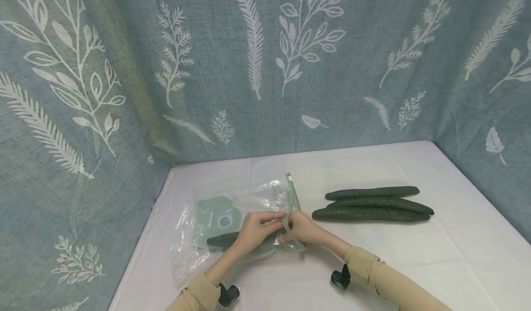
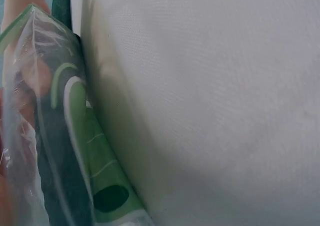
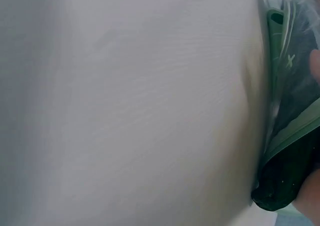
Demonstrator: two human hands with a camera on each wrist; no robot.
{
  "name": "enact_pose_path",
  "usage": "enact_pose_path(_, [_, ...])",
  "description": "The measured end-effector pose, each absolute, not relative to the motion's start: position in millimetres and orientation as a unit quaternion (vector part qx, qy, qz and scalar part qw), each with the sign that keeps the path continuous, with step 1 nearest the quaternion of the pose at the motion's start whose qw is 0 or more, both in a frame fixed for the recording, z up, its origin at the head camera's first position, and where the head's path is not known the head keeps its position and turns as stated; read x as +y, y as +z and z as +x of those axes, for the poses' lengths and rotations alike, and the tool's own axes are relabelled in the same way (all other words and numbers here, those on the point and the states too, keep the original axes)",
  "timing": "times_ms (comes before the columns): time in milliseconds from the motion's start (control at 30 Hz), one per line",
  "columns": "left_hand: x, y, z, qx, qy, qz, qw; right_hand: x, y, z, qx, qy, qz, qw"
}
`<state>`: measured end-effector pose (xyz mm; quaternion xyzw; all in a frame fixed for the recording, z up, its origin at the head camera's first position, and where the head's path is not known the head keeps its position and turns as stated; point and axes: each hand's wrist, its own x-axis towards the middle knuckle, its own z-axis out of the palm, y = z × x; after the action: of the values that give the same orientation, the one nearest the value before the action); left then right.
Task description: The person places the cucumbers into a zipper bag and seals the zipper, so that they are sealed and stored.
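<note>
A clear zip-top bag (image 1: 186,255) with a green printed pattern and a green zip edge (image 1: 290,189) lies on its side, its mouth toward the right. Inside it lies most of a dark green cucumber (image 1: 221,240); its blunt end (image 3: 277,188) pokes out of the mouth in the right wrist view. My left hand (image 1: 256,231) pinches the bag near its zip edge. At the mouth, my right hand (image 1: 306,228) grips the cucumber's outer end, with its fingertips partly hidden by the bag. The left wrist view shows fingers through the clear plastic.
Three more cucumbers (image 1: 373,213) lie side by side on the white tablecloth (image 1: 352,163), right of the bag. Blue-green curtains (image 1: 265,117) with white leaf prints stand behind the table and at both sides.
</note>
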<state>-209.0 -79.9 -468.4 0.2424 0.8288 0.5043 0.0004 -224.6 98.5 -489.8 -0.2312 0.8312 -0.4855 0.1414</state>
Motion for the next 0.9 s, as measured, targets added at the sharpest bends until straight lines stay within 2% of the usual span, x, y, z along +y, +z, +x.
enact_pose_path(367, [-81.2,-469.9,-208.6,0.826,0.521,0.216,-0.002,86.3,-490.5,-232.4,0.831,-0.466,-0.272,0.136])
enact_pose_path(700, [-78.9,-437.2,-192.1,0.819,0.527,0.227,0.009,90.4,-489.7,-230.0,0.807,-0.537,-0.188,0.156])
enact_pose_path(900, [-80.4,-450.1,-196.4,0.819,0.527,0.225,0.005,97.7,-491.4,-230.4,0.814,-0.521,-0.198,0.166])
